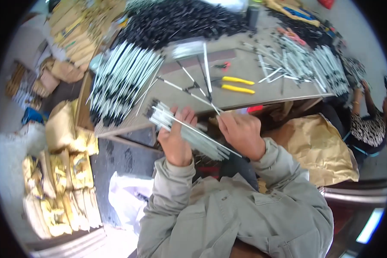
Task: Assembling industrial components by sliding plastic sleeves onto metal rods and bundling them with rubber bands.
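Observation:
My left hand (176,144) is closed around a bundle of thin pale rods (208,146) with black ends, held at the table's near edge. To its right, my right hand (241,132) pinches the lower end of a slim light rod with a black section (182,89), which slants up and left over the tabletop. Several loose rods with black parts (193,79) lie just beyond the hands. Pliers with yellow handles (238,84) rest beside them, and a small red-handled tool (222,66) lies farther back.
A large stack of pale rods with black ends (124,79) lies on the table's left; more rods (331,71) are at the right. Black parts (180,21) form a heap at the back. Brown paper bags (314,146) flank me. Another person (367,124) sits at far right.

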Motion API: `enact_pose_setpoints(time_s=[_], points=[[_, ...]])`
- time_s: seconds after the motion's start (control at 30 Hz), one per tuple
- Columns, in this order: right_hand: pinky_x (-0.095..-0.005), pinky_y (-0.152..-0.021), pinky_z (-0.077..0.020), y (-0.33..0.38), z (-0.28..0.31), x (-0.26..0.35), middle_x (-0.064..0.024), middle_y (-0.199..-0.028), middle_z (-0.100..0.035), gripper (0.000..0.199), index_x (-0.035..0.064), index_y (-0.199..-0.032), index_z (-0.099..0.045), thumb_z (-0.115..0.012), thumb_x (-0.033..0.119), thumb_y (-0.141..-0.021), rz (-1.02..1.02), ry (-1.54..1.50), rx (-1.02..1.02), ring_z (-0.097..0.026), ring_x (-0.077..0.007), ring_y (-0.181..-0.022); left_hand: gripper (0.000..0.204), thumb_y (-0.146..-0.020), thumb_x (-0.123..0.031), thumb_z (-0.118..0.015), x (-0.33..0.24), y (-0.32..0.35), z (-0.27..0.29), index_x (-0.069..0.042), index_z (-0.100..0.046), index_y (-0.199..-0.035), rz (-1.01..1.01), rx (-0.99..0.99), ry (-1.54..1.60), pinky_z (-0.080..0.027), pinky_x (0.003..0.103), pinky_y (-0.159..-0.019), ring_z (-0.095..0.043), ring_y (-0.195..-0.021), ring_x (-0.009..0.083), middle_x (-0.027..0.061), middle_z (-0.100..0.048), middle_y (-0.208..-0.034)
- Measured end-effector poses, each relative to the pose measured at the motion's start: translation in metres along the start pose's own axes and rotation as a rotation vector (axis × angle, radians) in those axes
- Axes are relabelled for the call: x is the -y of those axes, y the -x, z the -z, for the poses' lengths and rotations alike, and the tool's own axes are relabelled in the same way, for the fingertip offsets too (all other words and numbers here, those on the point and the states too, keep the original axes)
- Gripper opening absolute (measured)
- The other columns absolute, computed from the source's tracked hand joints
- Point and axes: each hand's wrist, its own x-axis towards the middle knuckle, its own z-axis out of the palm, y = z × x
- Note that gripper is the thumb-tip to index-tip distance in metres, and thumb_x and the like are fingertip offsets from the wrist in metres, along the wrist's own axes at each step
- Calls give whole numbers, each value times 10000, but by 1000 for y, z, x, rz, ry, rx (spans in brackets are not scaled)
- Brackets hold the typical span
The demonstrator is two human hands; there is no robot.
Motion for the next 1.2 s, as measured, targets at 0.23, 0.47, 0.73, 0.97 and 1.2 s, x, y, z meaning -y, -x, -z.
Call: enact_pose_setpoints(time_s=[0.23,0.47,0.73,0.97,1.2], points=[[-302,-441,-391,24,-15,33,-45,-568,-479,151,77,-704,-498,-646,56,-729,-15,-132,-22,-500,-205,-469,287,-903,-130,-509,-3,3,10,31,-496,-1140,-166,23,28,-518,321,-688,-627,-743,221,162,-625,-883],[-301,-447,-390,27,-13,31,-47,-577,-477,148,76,-709,-501,-645,45,-720,10,-82,47,-499,-198,-478,290,-935,-188,-431,0,6,6,13,-487,-1136,-151,-7,26,-524,348,-685,-628,-768,256,184,-625,-905],[-318,-485,-392,37,-14,48,-38,-606,-455,113,97,-717,-476,-575,59,-679,61,-136,60,-505,-192,-532,255,-960,-222,-393,9,28,6,-13,-483,-1075,-292,-54,237,-475,307,-648,-558,-704,190,95,-549,-775],[-302,-481,-409,32,7,62,-86,-642,-507,156,37,-823,-551,-645,10,-702,50,-418,-11,-507,-220,-507,187,-908,-151,-517,-13,45,5,-6,-532,-1025,-454,32,39,-443,249,-549,-527,-590,119,34,-538,-710],[-269,-475,-395,25,43,87,-76,-744,-540,257,37,-907,-581,-702,73,-683,-31,-628,99,-487,-174,-502,204,-881,-163,-567,-31,43,13,-7,-575,-1012,-185,56,75,-511,261,-615,-620,-649,154,109,-649,-799]])
